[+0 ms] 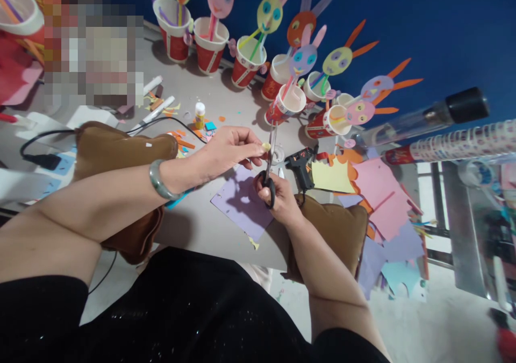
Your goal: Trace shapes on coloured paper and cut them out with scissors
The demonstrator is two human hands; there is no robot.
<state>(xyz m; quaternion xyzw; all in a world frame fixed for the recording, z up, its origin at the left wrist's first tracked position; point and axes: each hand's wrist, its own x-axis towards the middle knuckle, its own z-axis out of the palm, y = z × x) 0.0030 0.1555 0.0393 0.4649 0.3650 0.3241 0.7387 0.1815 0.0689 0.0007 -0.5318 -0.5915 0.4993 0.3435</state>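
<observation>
My left hand (237, 147), a bangle on its wrist, pinches a small yellow piece of paper (266, 146) between thumb and finger. Black-handled scissors (271, 164) are in my right hand (280, 195), their blades pointing away from me right beside the yellow piece. Whether the blades touch the paper I cannot tell. Below both hands lies a purple sheet of paper (242, 204), with a yellow scrap (253, 243) at its near edge. A black glue gun (300, 168) rests just right of the scissors.
Red paper cups (210, 48) with paper rabbit faces line the blue wall. Brown cushions (121, 150) lie under my arms. Coloured sheets (381, 191) and a cup stack (451, 143) are at the right. A small bottle (200, 116), markers (159, 107) and a cable lie left.
</observation>
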